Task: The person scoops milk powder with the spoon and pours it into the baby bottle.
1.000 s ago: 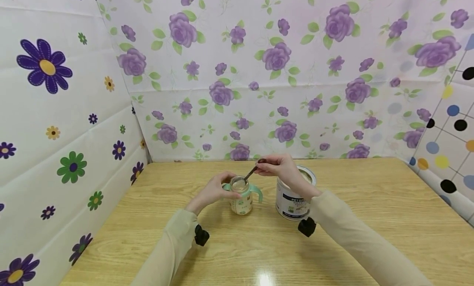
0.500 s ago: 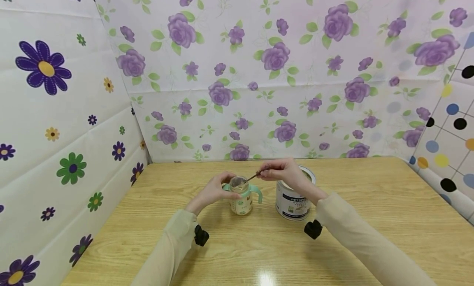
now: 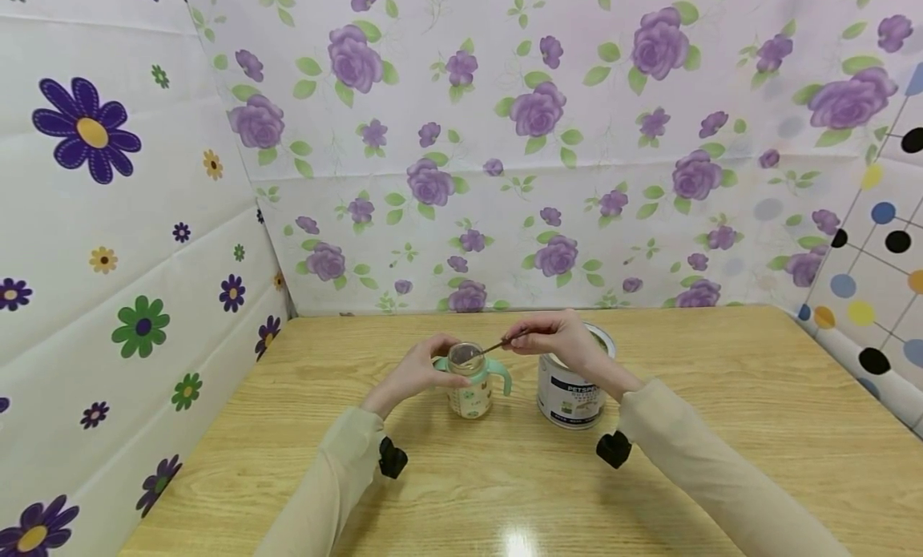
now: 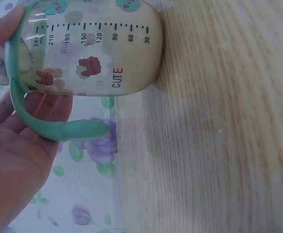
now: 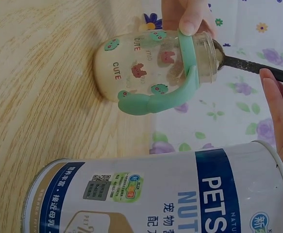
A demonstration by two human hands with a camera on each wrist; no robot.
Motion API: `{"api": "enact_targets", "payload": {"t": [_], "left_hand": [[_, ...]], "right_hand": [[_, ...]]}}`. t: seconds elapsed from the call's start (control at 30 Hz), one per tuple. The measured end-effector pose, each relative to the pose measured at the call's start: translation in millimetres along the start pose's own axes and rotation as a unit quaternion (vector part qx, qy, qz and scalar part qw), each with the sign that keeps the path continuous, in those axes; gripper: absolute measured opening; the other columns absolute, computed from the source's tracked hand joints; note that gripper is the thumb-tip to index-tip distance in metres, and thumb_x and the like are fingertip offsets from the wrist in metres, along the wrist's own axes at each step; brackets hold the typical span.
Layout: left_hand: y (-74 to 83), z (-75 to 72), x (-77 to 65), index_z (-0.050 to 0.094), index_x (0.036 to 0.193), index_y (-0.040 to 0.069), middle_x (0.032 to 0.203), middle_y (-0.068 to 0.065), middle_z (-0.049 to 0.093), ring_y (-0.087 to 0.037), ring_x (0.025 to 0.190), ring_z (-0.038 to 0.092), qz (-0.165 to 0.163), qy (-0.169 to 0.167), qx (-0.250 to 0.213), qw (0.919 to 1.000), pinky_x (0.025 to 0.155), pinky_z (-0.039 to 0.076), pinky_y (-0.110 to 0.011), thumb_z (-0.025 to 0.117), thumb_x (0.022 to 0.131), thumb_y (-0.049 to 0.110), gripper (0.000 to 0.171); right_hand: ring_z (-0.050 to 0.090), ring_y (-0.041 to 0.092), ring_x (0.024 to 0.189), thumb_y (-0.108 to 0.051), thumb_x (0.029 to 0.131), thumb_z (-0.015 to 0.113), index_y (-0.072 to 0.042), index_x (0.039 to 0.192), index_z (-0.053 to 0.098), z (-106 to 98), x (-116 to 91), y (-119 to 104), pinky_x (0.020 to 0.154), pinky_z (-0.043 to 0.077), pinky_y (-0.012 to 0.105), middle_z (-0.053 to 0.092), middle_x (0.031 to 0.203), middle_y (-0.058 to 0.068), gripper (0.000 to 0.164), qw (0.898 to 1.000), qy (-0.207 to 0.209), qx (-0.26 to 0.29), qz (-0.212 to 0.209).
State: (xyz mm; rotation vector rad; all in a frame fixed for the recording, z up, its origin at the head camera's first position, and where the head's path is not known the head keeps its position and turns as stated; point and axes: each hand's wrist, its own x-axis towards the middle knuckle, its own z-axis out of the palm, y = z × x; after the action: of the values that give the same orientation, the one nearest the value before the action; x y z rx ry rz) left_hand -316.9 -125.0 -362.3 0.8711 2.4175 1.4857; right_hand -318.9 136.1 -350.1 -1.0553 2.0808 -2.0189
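Observation:
A clear baby bottle (image 3: 470,400) with a green collar, side handles and printed figures stands upright and uncapped on the table. My left hand (image 3: 420,370) grips it round the neck, thumb on the near side. Between thumb and fingers my right hand (image 3: 551,341) pinches the dark handle of a spoon (image 5: 250,65). The spoon slants down leftward, its bowl at the bottle's mouth and partly hidden by the rim. In the left wrist view, pale contents show low in the bottle (image 4: 97,46). Behind my right wrist stands a lidless white tin (image 3: 572,398).
The tin (image 5: 175,194) stands just right of the bottle, with pale powder-like stuff hardly visible inside. Both stand on a wood-grain table (image 3: 461,477). A flowered cloth (image 3: 461,180) hangs along its back edge, with other patterned cloths at the sides.
My right hand has moved slightly right and down, and the spoon has tipped from steep to flatter at the bottle's mouth. My left hand and the bottle have stayed still.

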Motion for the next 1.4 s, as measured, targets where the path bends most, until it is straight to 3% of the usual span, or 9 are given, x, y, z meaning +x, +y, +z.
{"api": "enact_targets", "payload": {"t": [0.4, 0.63, 0.73, 0.9, 1.03, 1.2, 1.4], "left_hand": [[-6.0, 0.0, 4.1, 0.053, 0.119, 0.003, 0.106, -0.005, 0.056, -0.026, 0.101, 0.049, 0.001, 0.0, 0.004, 1.0, 0.084, 0.04, -0.039, 0.076, 0.075, 0.01, 0.051], [-33.4, -0.7, 13.9, 0.053, 0.12, 0.007, 0.111, -0.012, 0.055, -0.024, 0.101, 0.049, 0.006, 0.004, -0.003, 1.0, 0.084, 0.04, -0.041, 0.078, 0.073, 0.017, 0.054], [-35.7, -0.6, 14.6, 0.054, 0.117, 0.011, 0.109, -0.009, 0.056, -0.02, 0.099, 0.05, 0.007, 0.006, -0.003, 1.0, 0.083, 0.04, -0.039, 0.079, 0.071, 0.02, 0.053], [-35.0, -0.2, 13.5, 0.056, 0.115, 0.013, 0.106, -0.005, 0.057, -0.019, 0.098, 0.05, 0.003, 0.008, -0.001, 1.0, 0.083, 0.04, -0.039, 0.08, 0.071, 0.021, 0.051], [-32.2, 0.1, 11.9, 0.054, 0.118, 0.008, 0.109, -0.012, 0.056, -0.026, 0.101, 0.049, 0.005, 0.005, -0.003, 1.0, 0.084, 0.039, -0.041, 0.078, 0.072, 0.017, 0.052], [-14.0, -0.8, 4.6, 0.052, 0.119, 0.001, 0.111, -0.02, 0.053, -0.034, 0.104, 0.047, 0.016, -0.006, -0.014, 0.9998, 0.084, 0.039, -0.043, 0.076, 0.074, 0.009, 0.051], [-2.3, -1.5, 0.8, 0.052, 0.118, 0.001, 0.111, -0.017, 0.054, -0.035, 0.105, 0.046, 0.012, -0.011, -0.005, 0.9999, 0.084, 0.039, -0.042, 0.074, 0.076, 0.008, 0.048]], "right_hand": [[0.061, 0.032, 0.088, 0.007, 0.086, 0.055, 0.015, 0.099, 0.062, 1.7, -0.9, -3.5, 0.076, 0.047, 0.042, 0.063, 0.095, 0.023, 0.016, 1.0, 0.005, 0.008, -0.001], [0.061, 0.032, 0.087, 0.007, 0.086, 0.055, 0.013, 0.099, 0.063, 2.8, 0.9, -6.3, 0.074, 0.048, 0.041, 0.063, 0.094, 0.021, 0.016, 1.0, 0.028, 0.004, -0.001], [0.062, 0.031, 0.086, 0.007, 0.086, 0.055, 0.013, 0.098, 0.063, 3.1, 0.8, -6.8, 0.074, 0.048, 0.041, 0.063, 0.093, 0.021, 0.016, 1.0, 0.03, 0.004, -0.001], [0.062, 0.031, 0.086, 0.007, 0.086, 0.055, 0.013, 0.098, 0.063, 3.9, 0.6, -6.9, 0.074, 0.048, 0.041, 0.064, 0.092, 0.021, 0.016, 0.999, 0.033, 0.001, -0.002], [0.062, 0.031, 0.086, 0.006, 0.086, 0.056, 0.011, 0.098, 0.064, 4.7, 0.7, -6.7, 0.074, 0.048, 0.04, 0.064, 0.093, 0.021, 0.015, 0.999, 0.04, 0.003, 0.007], [0.062, 0.031, 0.087, 0.005, 0.086, 0.056, 0.013, 0.099, 0.062, 5.3, 1.2, -6.5, 0.075, 0.047, 0.041, 0.063, 0.093, 0.022, 0.017, 0.999, 0.05, 0.009, 0.02], [0.061, 0.031, 0.089, 0.004, 0.086, 0.057, 0.013, 0.101, 0.062, 6.7, 1.7, -5.7, 0.077, 0.046, 0.042, 0.063, 0.095, 0.023, 0.018, 0.996, 0.072, 0.041, 0.039]]}}
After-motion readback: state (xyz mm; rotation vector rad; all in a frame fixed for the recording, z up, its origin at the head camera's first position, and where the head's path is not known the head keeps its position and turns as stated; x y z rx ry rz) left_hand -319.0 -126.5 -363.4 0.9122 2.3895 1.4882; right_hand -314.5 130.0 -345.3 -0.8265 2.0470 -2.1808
